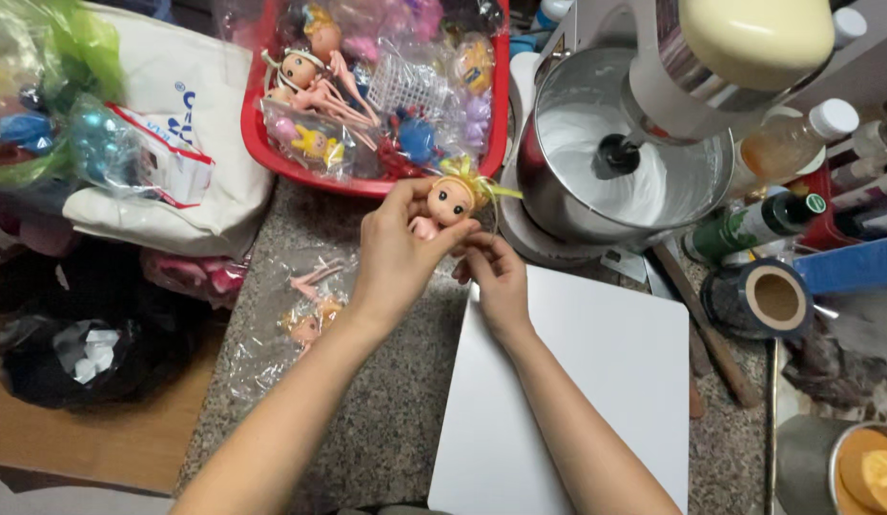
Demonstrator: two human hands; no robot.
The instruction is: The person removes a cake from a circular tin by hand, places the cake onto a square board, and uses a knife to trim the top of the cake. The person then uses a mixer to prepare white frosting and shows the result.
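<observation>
Head view. The left hand (398, 250) wraps its fingers around the body of a small doll (447, 202), pinching it so that the face points up at the camera and the yellow hair clears the grip. The right hand (496, 277) sits just beside it at 5 o'clock, fingers pressed together at the doll's lower end, where they support or adjust it; the exact contact is hidden. The doll is held above the granite surface (386, 420), near the front rim of the red basket (272, 157).

Surroundings: the basket, at 12 o'clock from the hands, holds more bagged dolls. A clear bag (296, 319) with another doll lies on the surface at 8 o'clock. A white board (596, 381) lies under the right forearm at 5 o'clock. A mixer bowl (606, 167) with white cream stands at 2 o'clock, close enough to restrict movement to the right. Bottles (777, 215) and a tape roll (763, 298) crowd the 3 o'clock side.
</observation>
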